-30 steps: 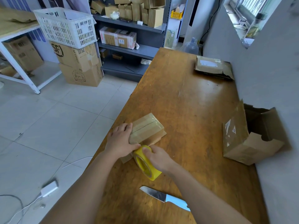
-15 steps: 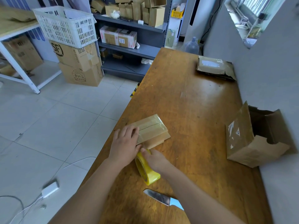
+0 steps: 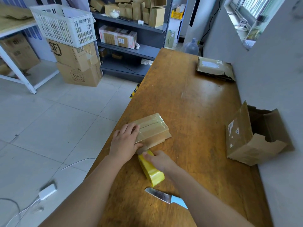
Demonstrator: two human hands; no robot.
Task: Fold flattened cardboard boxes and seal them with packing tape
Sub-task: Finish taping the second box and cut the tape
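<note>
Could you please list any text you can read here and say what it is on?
"SF": logo on the upper floor box.
"SF EXPRESS": same box, beside the logo.
Too small or blurred to read: labels on the shelf boxes, the parcel label, the lower floor box emblem.

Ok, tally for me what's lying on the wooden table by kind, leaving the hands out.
cardboard boxes: 3 (small taped box, open box by the wall, flat parcel at the far end)
yellow tape roll: 1
knife: 1
Total: 5
</note>
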